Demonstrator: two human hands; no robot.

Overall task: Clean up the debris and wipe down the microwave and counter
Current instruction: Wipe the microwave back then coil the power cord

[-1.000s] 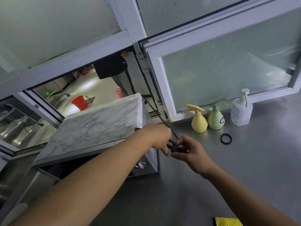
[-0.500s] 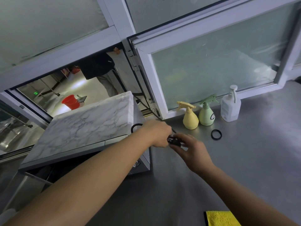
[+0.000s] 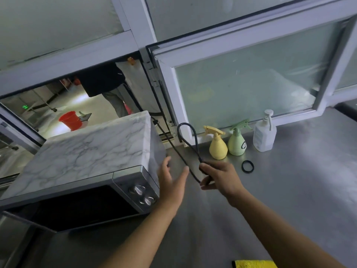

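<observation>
Wiping not started, by my reading: microwave (image 3: 83, 163) stands at left on the steel counter (image 3: 289, 190), door dark; yellow cloth (image 3: 255, 264) lies untouched at the near edge. My left hand (image 3: 170, 180) is spread open beside the microwave's right wall, holding nothing. My right hand (image 3: 218, 176) pinches the looped black power cord (image 3: 188, 144). Spray bottles (image 3: 218, 146) wait behind.

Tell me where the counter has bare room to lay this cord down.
Bare steel counter lies right of the black ring, up to the yellow cloth. Crowded: the window edge, with the yellow sprayer, green sprayer and pump bottle.
</observation>
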